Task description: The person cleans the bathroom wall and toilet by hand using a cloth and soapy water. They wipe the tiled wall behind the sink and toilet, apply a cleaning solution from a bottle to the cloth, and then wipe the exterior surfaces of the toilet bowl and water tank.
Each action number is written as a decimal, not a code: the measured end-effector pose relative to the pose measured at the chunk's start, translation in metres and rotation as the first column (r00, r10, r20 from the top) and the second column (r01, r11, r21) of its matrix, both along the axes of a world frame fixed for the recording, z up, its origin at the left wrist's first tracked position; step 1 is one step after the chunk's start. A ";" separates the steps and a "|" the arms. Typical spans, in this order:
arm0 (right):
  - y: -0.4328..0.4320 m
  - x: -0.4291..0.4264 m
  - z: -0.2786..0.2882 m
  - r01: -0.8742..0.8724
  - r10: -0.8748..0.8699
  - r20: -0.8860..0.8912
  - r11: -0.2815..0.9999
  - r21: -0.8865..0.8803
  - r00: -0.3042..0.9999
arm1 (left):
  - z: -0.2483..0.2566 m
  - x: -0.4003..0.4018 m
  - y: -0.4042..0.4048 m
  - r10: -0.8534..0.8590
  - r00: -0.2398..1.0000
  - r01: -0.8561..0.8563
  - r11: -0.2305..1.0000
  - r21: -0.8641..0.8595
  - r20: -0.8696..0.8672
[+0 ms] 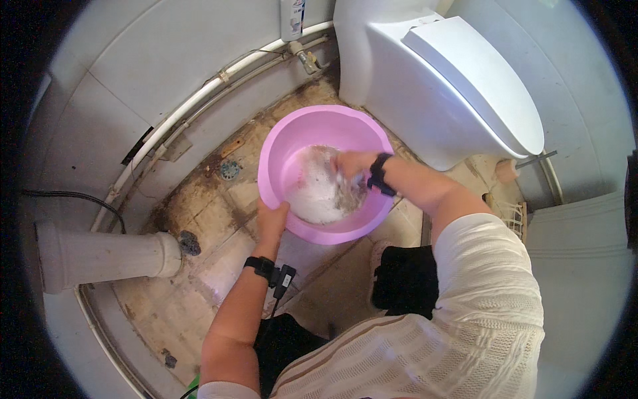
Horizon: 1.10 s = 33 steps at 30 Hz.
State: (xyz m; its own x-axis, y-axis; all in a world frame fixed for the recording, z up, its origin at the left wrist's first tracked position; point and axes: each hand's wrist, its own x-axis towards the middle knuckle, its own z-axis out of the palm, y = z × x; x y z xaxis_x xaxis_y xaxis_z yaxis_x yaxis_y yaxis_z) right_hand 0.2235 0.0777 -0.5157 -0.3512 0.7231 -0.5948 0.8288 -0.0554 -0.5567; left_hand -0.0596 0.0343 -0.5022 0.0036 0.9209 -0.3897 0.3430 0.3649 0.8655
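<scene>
A pink plastic basin (326, 234) stands on the tiled floor in front of me, with white foamy water (319, 187) in its bottom. My left hand (272, 219) grips the basin's near left rim, the thumb lying over the edge. Inside the basin, over the right part of the foam, is my right hand (349, 162), blurred by motion. Its fingers are indistinct, and I cannot tell whether they hold anything. Each wrist wears a black strap with a small device.
A white toilet (413, 85) stands behind the basin to the right. Pipes with a valve (306, 60) run along the left wall, below a bottle (292, 20). At left are a white pedestal (109, 254) and a floor drain (230, 170).
</scene>
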 end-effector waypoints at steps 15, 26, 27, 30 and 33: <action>0.022 0.130 0.087 -0.577 -0.463 0.811 0.573 0.582 0.358 | -0.004 -0.012 0.008 0.016 0.998 -0.013 0.999 -0.052 0.064; 0.079 0.103 0.131 -0.511 -0.627 0.521 0.220 0.831 0.579 | 0.004 -0.014 0.024 -0.020 0.997 0.030 0.990 -0.138 0.076; 0.084 0.101 0.133 -0.491 -0.628 0.502 0.210 0.845 0.595 | 0.003 -0.016 0.023 -0.019 0.997 0.030 0.989 -0.143 0.077; 0.050 0.110 0.127 -0.506 -0.603 0.586 0.322 0.800 0.541 | -0.004 -0.019 0.028 -0.005 0.997 0.017 0.990 -0.143 0.080; -0.015 0.133 0.108 -0.556 -0.555 0.701 0.441 0.705 0.449 | -0.024 -0.028 0.039 -0.064 0.980 0.087 0.989 -0.118 0.189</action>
